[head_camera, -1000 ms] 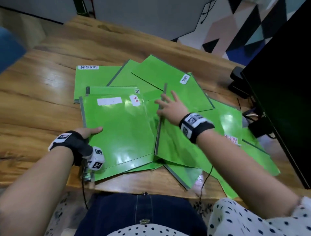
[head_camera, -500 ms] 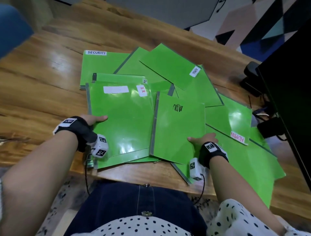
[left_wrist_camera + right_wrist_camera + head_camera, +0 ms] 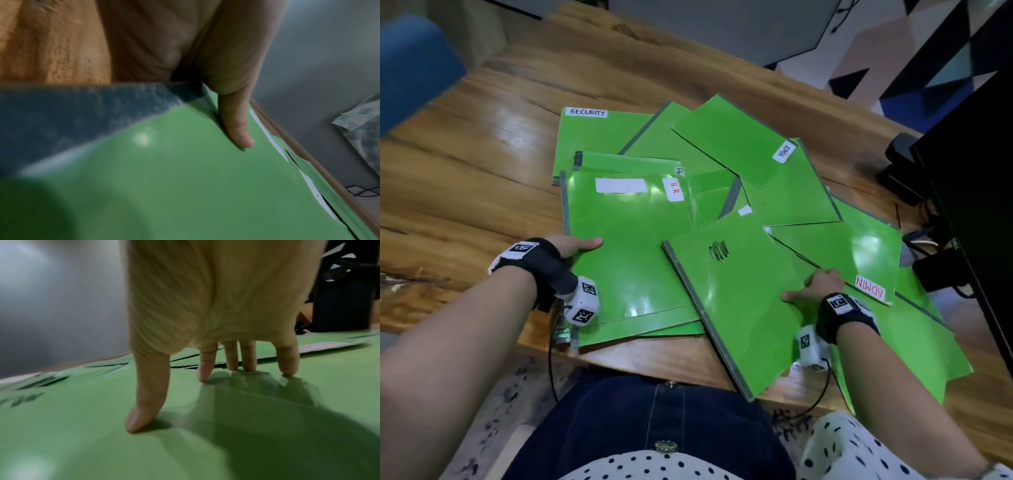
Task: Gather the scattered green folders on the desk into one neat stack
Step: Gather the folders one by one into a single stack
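Observation:
Several green folders lie fanned across the wooden desk [image 3: 482,178]. My left hand [image 3: 577,245] grips the left edge of the near-left pile, topped by the "H.R" folder [image 3: 633,253]. In the left wrist view its thumb [image 3: 236,126] lies on the green cover [image 3: 164,178], with the fingers hidden beneath. My right hand [image 3: 815,287] presses spread fingertips [image 3: 203,369] and thumb on the scribbled folder [image 3: 736,308], which lies askew with a corner past the desk's near edge. Folders marked "SECURITY" [image 3: 599,133] and "ADMIN" [image 3: 732,140] lie farther back. Another "ADMIN" folder [image 3: 859,253] is at the right.
A black monitor [image 3: 979,178] stands along the right edge, with a black device [image 3: 897,161] and cables beside it. A blue chair back [image 3: 410,68] is at the far left. Bare wood shows left of and behind the folders.
My right hand came back from the scribbled folder's far edge to its near right side. The folder has turned and slid toward me over the desk edge. My left hand stayed put.

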A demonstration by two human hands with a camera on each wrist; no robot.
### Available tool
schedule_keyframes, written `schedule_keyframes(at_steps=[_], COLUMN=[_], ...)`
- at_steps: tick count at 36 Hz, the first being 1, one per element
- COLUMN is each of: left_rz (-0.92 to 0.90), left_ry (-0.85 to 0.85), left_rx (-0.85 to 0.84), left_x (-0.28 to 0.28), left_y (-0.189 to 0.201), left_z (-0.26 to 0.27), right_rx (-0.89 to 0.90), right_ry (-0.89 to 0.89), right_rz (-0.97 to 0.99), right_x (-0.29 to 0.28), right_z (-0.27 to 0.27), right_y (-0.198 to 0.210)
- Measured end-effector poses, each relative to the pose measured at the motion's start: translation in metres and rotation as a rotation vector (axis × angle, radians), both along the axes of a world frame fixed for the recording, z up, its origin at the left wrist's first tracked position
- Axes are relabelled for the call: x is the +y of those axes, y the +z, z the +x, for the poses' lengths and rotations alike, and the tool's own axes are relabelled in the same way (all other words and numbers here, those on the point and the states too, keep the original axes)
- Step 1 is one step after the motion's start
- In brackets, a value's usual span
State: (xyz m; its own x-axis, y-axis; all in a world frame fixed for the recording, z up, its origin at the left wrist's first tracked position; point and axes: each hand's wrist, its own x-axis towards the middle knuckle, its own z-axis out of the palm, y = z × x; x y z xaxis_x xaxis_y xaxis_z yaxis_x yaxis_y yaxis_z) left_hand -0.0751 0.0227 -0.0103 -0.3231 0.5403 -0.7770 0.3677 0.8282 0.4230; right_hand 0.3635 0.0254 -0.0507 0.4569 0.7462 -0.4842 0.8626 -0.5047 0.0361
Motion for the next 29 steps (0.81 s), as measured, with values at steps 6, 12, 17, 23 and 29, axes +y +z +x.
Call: schedule_keyframes(at_steps=[6, 12, 17, 23, 29], left_rz=[-0.03, -0.032, -0.031, -0.038, -0.053], left_ry=[-0.006, -0.009, 0.001, 0.035, -0.001], left_rx=[0.003, 0.006, 0.012, 0.012, 0.016], left_x=[0.001, 0.0, -0.001, -0.006, -0.01], left_y=[-0.003, -0.003, -0.004, -0.004, -0.007], left_z=[-0.008, -0.019, -0.03, -0.044, -0.05], right_rx=[0.038, 0.253, 0.348, 0.285, 0.062], right_ry=[-0.06, -0.095, -0.104, -0.055, 0.073], right_rz=[0.034, 0.103, 0.105, 0.086, -0.033], right_x=[-0.001, -0.008, -0.007, -0.002, 0.003], right_z=[0.001, -0.011, -0.024, -0.042, -0.064], right_y=[-0.003, 0.01, 0.023, 0.043, 0.068])
